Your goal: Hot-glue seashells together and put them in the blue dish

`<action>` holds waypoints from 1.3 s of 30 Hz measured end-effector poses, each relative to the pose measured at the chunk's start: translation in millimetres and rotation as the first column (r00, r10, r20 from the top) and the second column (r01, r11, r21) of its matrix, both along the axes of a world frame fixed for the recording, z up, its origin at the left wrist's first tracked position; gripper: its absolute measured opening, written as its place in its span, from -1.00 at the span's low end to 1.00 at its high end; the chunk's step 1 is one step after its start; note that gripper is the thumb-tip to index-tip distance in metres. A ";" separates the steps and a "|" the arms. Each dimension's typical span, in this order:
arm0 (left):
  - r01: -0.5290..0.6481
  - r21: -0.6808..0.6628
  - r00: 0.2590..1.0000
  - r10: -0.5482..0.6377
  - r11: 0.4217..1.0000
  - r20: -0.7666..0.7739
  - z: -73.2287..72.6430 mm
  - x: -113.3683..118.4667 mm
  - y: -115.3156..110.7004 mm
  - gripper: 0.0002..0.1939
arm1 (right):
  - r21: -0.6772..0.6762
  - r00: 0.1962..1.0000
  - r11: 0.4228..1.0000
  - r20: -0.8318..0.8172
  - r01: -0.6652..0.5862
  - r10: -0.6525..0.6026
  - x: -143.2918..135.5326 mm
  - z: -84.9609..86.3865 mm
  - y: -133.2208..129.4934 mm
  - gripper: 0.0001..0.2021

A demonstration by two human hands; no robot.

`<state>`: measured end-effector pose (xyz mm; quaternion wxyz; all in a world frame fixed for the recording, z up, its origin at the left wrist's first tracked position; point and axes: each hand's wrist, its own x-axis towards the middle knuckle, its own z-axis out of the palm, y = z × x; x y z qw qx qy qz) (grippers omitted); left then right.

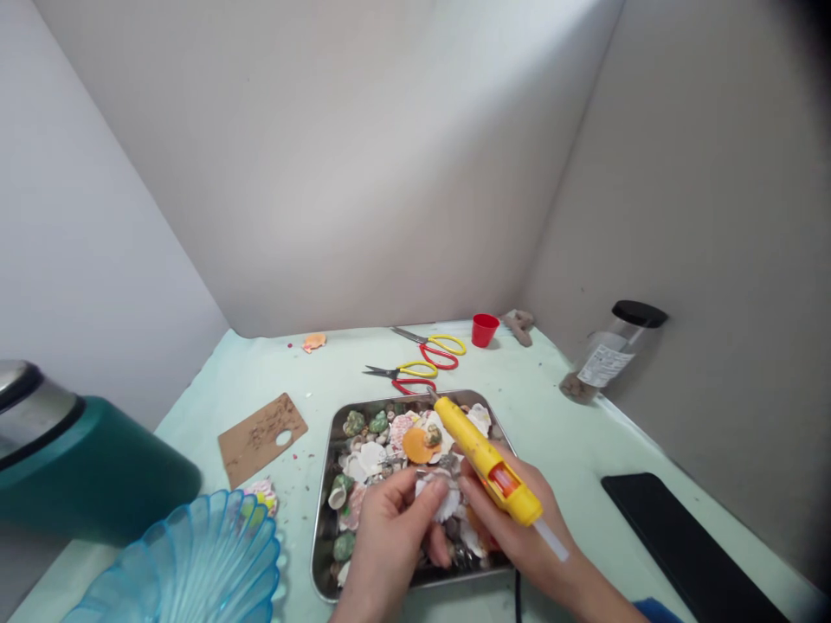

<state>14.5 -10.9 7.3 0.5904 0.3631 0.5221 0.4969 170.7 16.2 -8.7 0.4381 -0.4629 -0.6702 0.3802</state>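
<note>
My left hand [396, 528] pinches a white ridged shell piece [436, 499] between thumb and fingers, over the front part of the metal tray [320, 536]. Close on its right, my right hand [519, 519] is wrapped round a yellow glue gun [477, 446], whose tip points up and away to the left. A clear glue stick [551, 538] sticks out of the gun's rear. Beneath both hands the tray holds several shells, among them green spiral ones [354, 422], white ones and an orange one [419, 444]. My right fingertips are close to the white piece.
Two pairs of scissors [415, 369] lie behind the tray, near a red cup [485, 330]. At left are a brown board [260, 439], a blue scalloped dish [195, 562] and a green bottle [104, 472]. A clear jar [603, 359] and a black flat object [675, 541] are at right.
</note>
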 end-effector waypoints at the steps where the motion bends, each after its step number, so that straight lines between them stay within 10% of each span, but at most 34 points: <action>1: 0.004 0.000 1.000 -0.004 1.000 0.006 -0.7 0.0 0.1 -0.58 | -0.008 1.000 1.000 0.003 0.001 -0.001 0.4 -0.7 0.3 -0.73; 14: -0.108 0.039 0.987 0.102 0.993 0.123 4.6 -0.5 2.4 -0.65 | -0.028 0.997 1.000 -0.079 0.013 -0.016 -1.8 9.7 2.0 -0.77; 19: -0.189 0.070 0.977 0.181 0.979 0.116 8.6 -7.4 4.4 -0.69 | -0.170 0.974 0.971 -0.180 -0.167 0.136 6.7 9.4 2.1 -0.63; 39: -0.281 0.107 0.959 0.277 0.954 0.051 3.6 -17.0 8.1 -0.67 | -0.108 0.957 0.953 0.043 -0.282 0.288 5.7 16.5 7.1 -0.82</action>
